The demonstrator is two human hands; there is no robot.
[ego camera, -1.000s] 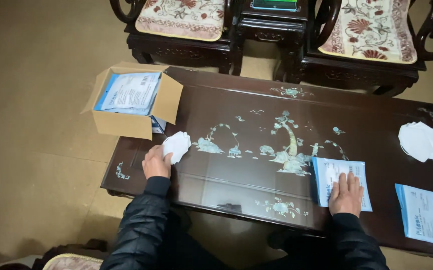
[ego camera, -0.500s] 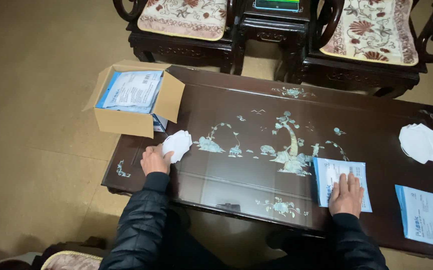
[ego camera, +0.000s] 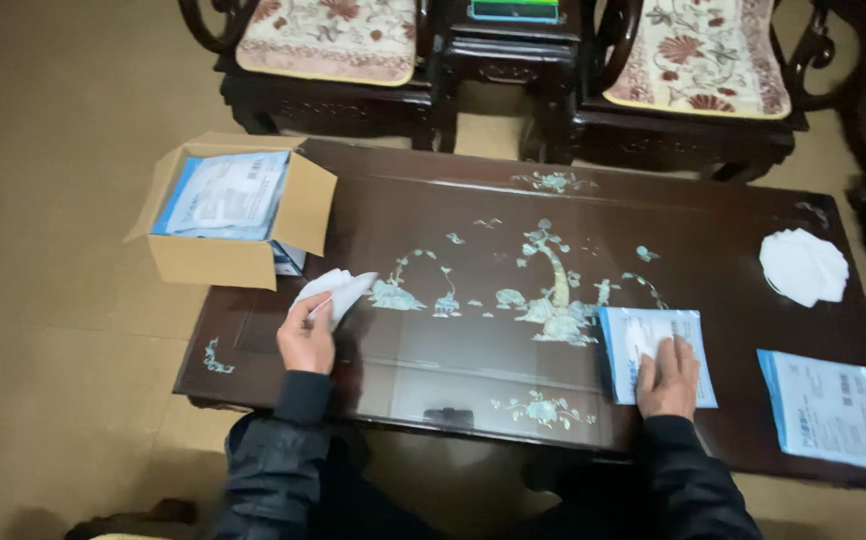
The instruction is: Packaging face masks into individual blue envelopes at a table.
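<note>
Hands both busy: left hand [ego camera: 305, 340] has a closed grip on a white mask [ego camera: 336, 290] near the cardboard box [ego camera: 221, 215], right hand [ego camera: 667, 375] rests flat and open on a blue-edged packet [ego camera: 653, 335] on the table [ego camera: 513, 250].

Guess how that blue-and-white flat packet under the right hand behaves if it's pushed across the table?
The packet lies flat and thin under the right hand, so it is probably light and floppy. The dark table looks glossy, so it would likely slide easily rather than tip or roll. Lifted by one edge, it would probably sag.
</note>
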